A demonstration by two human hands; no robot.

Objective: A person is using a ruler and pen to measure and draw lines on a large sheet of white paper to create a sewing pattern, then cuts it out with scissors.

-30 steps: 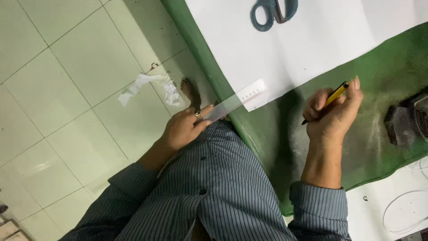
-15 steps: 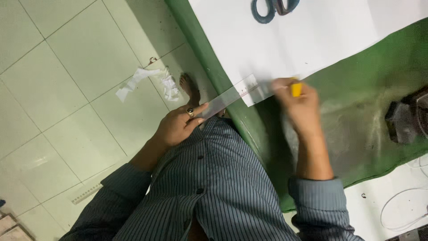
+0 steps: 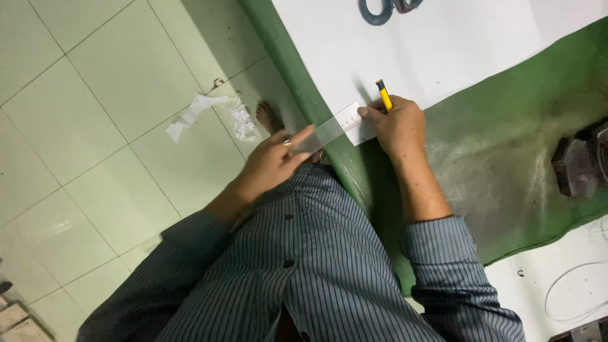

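Observation:
My left hand (image 3: 273,159) pinches the near end of a clear plastic ruler (image 3: 334,126), which lies across the corner of a large white paper sheet (image 3: 437,44). My right hand (image 3: 398,125) holds a yellow pencil (image 3: 384,95) with its tip on the sheet, right beside the ruler's far end. The sheet rests on a green table cover (image 3: 525,120). My striped blue shirt fills the lower part of the view.
Blue-handled scissors (image 3: 380,9) lie on the sheet at the top edge. A dark metal object (image 3: 575,166) sits at the right on the green cover. Crumpled white paper scraps (image 3: 212,114) and a bare foot (image 3: 269,117) are on the tiled floor at left.
My right hand swung from the green cover over to the paper corner, bringing the pencil down against the ruler. My left hand kept its hold on the ruler.

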